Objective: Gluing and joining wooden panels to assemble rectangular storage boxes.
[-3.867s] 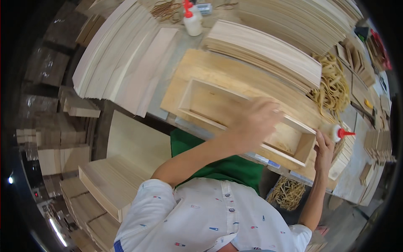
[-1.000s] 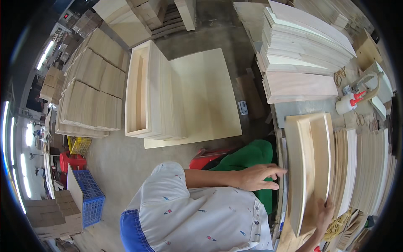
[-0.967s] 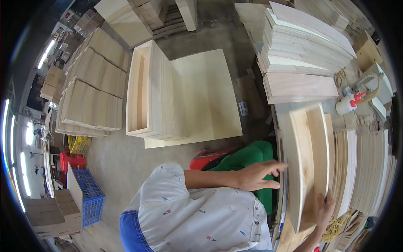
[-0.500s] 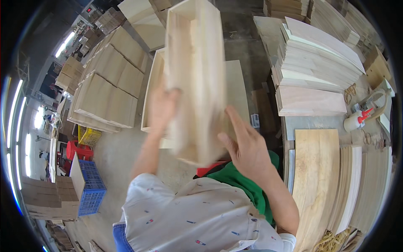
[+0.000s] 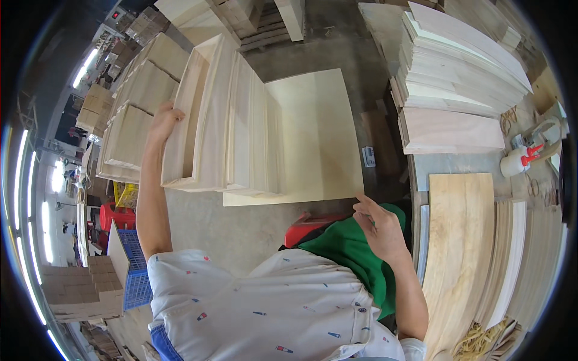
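Note:
My left hand (image 5: 165, 122) is closed on the left long wall of a narrow, open-topped wooden box (image 5: 215, 114), its fingers over the rim. That box sits at the left of several similar pale wooden pieces (image 5: 256, 129), stacked close together on a wide, thin wooden board (image 5: 322, 135). To the right and nearer to me, my right hand (image 5: 379, 231) is held in the air, fingers apart and slightly bent, with nothing in it. It is just past the near right corner of the board.
A bench at the right carries stacked thin boards (image 5: 457, 78), a white glue bottle with a red cap (image 5: 519, 161) and upright panels (image 5: 460, 253). Further left are stacked wooden boxes (image 5: 141, 90), a blue crate (image 5: 137, 265) and a red stool (image 5: 114, 215). Green cloth (image 5: 355, 243) lies before me.
The wooden box has moved left and down from in front of me onto the stack's left side. My left hand went with it; my right hand has come off it and moved right.

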Motion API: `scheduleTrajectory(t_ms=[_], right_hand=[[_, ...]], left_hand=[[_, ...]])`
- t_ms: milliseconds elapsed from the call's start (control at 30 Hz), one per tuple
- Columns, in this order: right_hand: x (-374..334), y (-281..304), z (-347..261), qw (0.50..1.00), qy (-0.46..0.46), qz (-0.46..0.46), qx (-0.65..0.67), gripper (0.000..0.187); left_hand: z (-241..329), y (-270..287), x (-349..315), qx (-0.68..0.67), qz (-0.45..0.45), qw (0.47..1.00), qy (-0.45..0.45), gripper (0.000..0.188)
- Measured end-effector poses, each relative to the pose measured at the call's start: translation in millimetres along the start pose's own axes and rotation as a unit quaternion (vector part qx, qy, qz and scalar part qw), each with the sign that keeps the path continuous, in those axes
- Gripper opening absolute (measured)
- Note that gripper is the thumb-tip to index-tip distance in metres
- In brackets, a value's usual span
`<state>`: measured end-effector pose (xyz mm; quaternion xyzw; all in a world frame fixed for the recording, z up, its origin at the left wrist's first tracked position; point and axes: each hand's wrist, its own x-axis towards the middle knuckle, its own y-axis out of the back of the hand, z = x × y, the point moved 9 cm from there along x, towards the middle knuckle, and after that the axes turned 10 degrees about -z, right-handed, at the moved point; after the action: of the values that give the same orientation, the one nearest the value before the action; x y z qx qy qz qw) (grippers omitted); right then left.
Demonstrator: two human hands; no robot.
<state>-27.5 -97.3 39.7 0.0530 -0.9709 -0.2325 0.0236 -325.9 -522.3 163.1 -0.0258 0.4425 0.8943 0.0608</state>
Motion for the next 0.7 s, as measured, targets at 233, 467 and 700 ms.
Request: scheduleTrajectory(t_ms=[233, 467, 700], right_hand=[[-9.2, -9.3, 14.3, 0.999, -0.021, -0.018, 0.031, 0.039], [-15.7, -5.2, 20.5, 0.999, -0.045, -0.019, 0.021, 0.039], [-45.3, 8.3, 38.3, 0.993, -0.097, 0.004, 0.062, 0.039]], left_hand=[[0.3, -1.3, 3.1, 0.038, -0.002, 0.999, 0.026, 0.023], [-11.3, -10.0, 9.0, -0.028, -0.032, 0.999, 0.027, 0.039], [21.2, 22.3, -34.0, 0.006, 0.065, 0.998, -0.018, 0.066]])
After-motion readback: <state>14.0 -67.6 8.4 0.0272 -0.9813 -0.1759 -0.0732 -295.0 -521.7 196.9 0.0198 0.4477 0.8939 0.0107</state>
